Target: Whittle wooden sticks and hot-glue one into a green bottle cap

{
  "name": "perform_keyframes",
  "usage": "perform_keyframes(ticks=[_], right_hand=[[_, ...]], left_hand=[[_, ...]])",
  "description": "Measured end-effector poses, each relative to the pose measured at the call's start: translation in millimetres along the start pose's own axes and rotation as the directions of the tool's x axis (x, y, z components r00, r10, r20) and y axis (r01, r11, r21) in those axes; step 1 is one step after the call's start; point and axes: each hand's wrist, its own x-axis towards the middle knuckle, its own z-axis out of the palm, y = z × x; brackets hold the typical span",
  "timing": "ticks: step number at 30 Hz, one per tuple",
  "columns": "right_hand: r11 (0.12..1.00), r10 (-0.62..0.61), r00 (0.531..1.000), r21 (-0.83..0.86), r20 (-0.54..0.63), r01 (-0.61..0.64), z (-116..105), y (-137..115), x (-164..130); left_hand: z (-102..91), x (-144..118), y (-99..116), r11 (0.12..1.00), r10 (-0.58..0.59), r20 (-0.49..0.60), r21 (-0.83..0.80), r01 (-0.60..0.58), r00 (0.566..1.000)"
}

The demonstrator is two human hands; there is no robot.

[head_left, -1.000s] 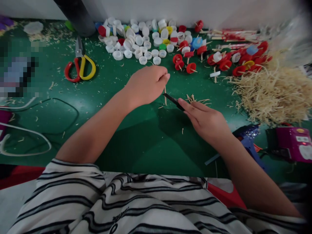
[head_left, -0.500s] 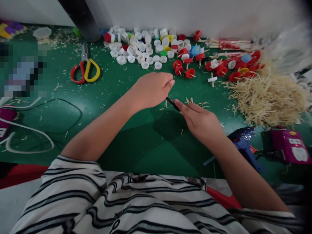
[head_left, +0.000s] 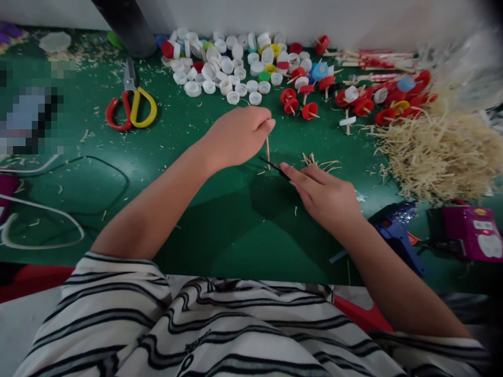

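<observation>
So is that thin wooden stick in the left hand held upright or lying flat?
Upright. The left hand pinches the wooden stick at its top, and it hangs straight down toward the green table, beside the black blade.

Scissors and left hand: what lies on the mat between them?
In the head view, only bare green mat with scattered wood slivers lies between the scissors and the left hand.
</observation>
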Motion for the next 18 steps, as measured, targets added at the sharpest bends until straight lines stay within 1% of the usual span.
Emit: perform_keyframes(ticks=[3,8,12,15,18], right_hand=[[1.0,0.023,0.999,-0.001,-0.033,-0.024,-2.2,-0.7,6.4],[0.998,0.033,0.999,0.061,-0.001,-0.033,-0.5,2.4,1.3],[0.997,0.04,0.999,0.06,0.0,-0.04,1.0,3.1,-5.1],[0.998,0.038,0.999,0.057,0.0,-0.038,0.9,3.1,-8.9],[0.998,0.052,0.998,0.03,0.028,-0.053,0.4,1.7,-9.7]], left_hand=[[0.4,-1.6,6.0,1.0,0.025,0.014,0.006,-0.025,1.0],[-0.2,-4.2,9.2,1.0,0.027,0.022,0.007,-0.027,0.999],[-0.2,-5.9,9.8,0.999,0.037,0.037,-0.005,-0.036,0.999],[-0.5,-5.8,7.9,1.0,0.019,0.016,-0.002,-0.019,1.0],[0.1,-4.7,6.0,1.0,-0.006,0.006,0.016,0.006,1.0]])
